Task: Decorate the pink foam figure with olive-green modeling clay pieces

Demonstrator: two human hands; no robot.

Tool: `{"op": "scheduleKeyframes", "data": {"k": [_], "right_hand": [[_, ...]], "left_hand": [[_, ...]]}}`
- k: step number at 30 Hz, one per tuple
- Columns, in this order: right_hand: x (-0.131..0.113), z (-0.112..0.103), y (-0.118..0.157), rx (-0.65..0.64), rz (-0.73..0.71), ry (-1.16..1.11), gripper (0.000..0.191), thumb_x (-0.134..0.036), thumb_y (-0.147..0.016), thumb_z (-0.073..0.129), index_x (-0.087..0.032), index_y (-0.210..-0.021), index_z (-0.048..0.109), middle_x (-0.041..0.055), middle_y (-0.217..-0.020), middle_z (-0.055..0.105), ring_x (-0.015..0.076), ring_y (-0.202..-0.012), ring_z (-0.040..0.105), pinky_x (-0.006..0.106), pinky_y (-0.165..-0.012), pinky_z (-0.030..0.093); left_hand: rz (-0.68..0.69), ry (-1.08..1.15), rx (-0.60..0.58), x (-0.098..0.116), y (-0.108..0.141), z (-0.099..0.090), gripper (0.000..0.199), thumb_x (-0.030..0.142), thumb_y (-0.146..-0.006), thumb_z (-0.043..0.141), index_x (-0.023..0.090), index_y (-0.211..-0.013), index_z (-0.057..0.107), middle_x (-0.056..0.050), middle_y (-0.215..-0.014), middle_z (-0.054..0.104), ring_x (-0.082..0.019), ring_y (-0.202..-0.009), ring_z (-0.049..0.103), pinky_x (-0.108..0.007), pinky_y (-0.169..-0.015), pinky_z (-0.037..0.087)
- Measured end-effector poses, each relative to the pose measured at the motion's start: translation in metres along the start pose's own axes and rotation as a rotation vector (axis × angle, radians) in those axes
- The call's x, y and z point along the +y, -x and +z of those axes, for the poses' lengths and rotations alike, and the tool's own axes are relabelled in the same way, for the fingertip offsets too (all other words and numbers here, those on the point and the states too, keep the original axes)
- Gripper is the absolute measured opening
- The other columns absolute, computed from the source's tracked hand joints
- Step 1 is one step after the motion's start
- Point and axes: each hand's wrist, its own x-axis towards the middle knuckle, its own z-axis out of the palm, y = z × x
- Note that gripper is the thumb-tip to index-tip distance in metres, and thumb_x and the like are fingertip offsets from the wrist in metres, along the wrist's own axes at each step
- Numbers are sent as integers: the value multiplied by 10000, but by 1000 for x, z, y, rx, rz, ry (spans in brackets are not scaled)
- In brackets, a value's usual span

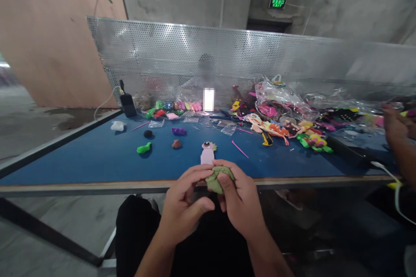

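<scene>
Right hand (243, 199): closed on a soft, olive-green clay lump (219, 179), thumb pressed on its near face.
Left hand (183, 203): open, fingertips at the lump's left side, thumb held apart from it.
Clay's place: between the hands, at the table's near edge, just below a flat pale pink figure (208, 156).
Near edge (97, 186): a pale strip running across, just beyond the wrists.
Blue tabletop (97, 160): bare surface stretches left and right of the figure.
Left side: green (144, 148), brown (176, 143), black (148, 133) and purple (178, 131) lumps, spaced apart.
Right side: a thin pink stick (239, 149) near the figure; colourful craft pieces (273, 128) farther off.
Back edge: a perforated metal screen (162, 47).
Far right: another person's hand (394, 125), well apart.
</scene>
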Motion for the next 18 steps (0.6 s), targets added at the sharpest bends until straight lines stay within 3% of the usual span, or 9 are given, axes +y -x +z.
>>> {"op": "scheduleKeyframes", "data": {"k": [2, 4, 7, 10, 15, 18], "right_hand": [[1, 1, 0, 56, -53, 50, 330, -446, -1042, 430, -242, -1190, 643, 23, -801, 675, 165, -650, 644, 270, -609, 492], [2, 2, 1, 31, -95, 78, 339, -420, -1058, 383, -262, -1247, 616, 20, -804, 659, 179, -734, 654, 288, -690, 499], [1, 0, 0, -137, -70, 40, 343, -408, -1052, 417, -283, -1330, 573, -35, -630, 574, 154, -567, 583, 266, -587, 458], [-1, -4, -3, -185, -62, 49, 275, -395, -1011, 532, -270, -1227, 646, -50, -594, 574, 129, -493, 532, 254, -544, 429], [2, -12, -8, 16, -56, 93, 251, -418, -998, 551, -231, -1010, 719, -12, -672, 648, 136, -545, 564, 268, -583, 456], [6, -12, -9, 153, 11, 41, 299, -450, -1010, 514, -225, -1066, 701, 34, -820, 701, 190, -731, 647, 299, -678, 515]], "left_hand": [[-38, 24, 10, 0, 1, 2, 354, 301, -789, 813, 286, -1126, 708, -79, -1246, 696, -264, -1178, 650, -386, -1003, 531], [-61, -7, 73, 1, 2, 3, 264, 229, -786, 812, 267, -1029, 714, -62, -1161, 735, -234, -1108, 686, -352, -966, 554], [-93, -48, 182, 2, 3, 2, 141, 214, -796, 792, 235, -908, 709, -39, -1008, 765, -198, -967, 725, -310, -882, 590], [-199, -7, 302, 1, 2, -4, 148, 229, -786, 798, 205, -896, 700, -28, -893, 763, -170, -805, 734, -267, -739, 613], [-253, 293, 503, -9, -4, -19, 252, 211, -709, 860, 218, -901, 697, 13, -806, 745, -122, -731, 700, -203, -656, 580], [-219, 342, 520, -12, -4, -22, 196, 226, -738, 843, 235, -900, 733, 3, -819, 738, -119, -732, 683, -206, -639, 572]]}}
